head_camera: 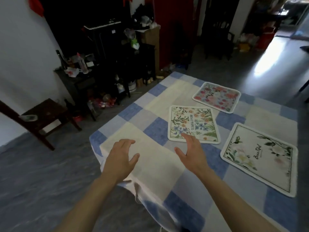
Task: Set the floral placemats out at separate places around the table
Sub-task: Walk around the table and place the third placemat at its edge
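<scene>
Nearest the camera, the left hand (121, 157) hovered over a cream square of the blue-and-white checked cloth (150, 164) covering the counter, fingers loosely spread and holding nothing. The right hand (190, 152) was likewise spread wide and empty, its fingertips (184, 135) over the near edge of the middle placemat (193, 124); whether they touched it could not be told. That mat, bordered with small blue, orange and green flowers, carried the word "BEAUTIFUL" in dark capitals down its centre. To the right, near the counter's right edge, lay a white placemat (260, 158) with large pale blossoms and script that seemed to read "Beautiful", though it was too blurred to be sure. Farther off sat a third placemat (217, 97), crowded with red and pink flowers, its dark lettering unreadable. The three mats lay apart from one another. Beyond the counter's left side stood a dark wooden stool (45, 116) on the grey floor.
</scene>
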{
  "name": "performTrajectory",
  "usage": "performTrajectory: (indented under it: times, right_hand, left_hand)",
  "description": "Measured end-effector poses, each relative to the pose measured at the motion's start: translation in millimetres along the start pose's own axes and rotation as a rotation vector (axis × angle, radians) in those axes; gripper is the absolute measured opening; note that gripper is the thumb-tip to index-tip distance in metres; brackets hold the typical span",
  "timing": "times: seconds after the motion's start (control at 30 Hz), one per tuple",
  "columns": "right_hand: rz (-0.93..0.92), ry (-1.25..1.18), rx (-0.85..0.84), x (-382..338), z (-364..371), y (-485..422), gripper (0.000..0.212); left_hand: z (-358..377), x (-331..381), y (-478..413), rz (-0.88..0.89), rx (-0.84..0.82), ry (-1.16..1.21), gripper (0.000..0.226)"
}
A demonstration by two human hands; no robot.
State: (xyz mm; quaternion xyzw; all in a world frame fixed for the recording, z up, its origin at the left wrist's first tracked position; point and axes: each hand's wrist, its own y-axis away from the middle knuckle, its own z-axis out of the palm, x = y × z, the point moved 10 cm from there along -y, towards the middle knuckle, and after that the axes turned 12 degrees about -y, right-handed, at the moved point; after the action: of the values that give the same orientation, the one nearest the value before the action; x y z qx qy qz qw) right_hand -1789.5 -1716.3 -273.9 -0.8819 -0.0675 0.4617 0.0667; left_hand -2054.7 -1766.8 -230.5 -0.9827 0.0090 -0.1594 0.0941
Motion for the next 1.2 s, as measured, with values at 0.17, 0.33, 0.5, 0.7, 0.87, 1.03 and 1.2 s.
performTrajectory:
  times: [0.17,0.33,0.5,0.7,0.87,1.03,1.2]
  right_hand:
    - [0.049,0.035,0.065,20,-15,-35,0.062]
    - [0.139,0.084,0.132,40,-30,-51,0.062]
    - [0.235,0.127,0.203,56,-35,-56,0.059]
    - [0.306,0.154,0.353,36,-36,-61,0.051]
    - [0.35,0.178,0.435,22,-33,-66,0.051]
    - [0.395,0.216,0.45,31,-32,-66,0.051]
    - [0.426,0.206,0.48,57,-42,-72,0.05]
  left_hand:
    - [21,16,-64,0.069,-0.014,0.017,0.045]
    - [74,41,-105,0.246,-0.144,0.023,0.046]
    - [119,53,-144,0.354,-0.276,0.125,0.046]
    - [141,59,-195,0.493,-0.393,0.208,0.044]
    - [148,68,-235,0.593,-0.395,0.187,0.046]
    - [166,82,-246,0.646,-0.426,0.161,0.05]
    - [196,95,-241,0.702,-0.518,0.095,0.049]
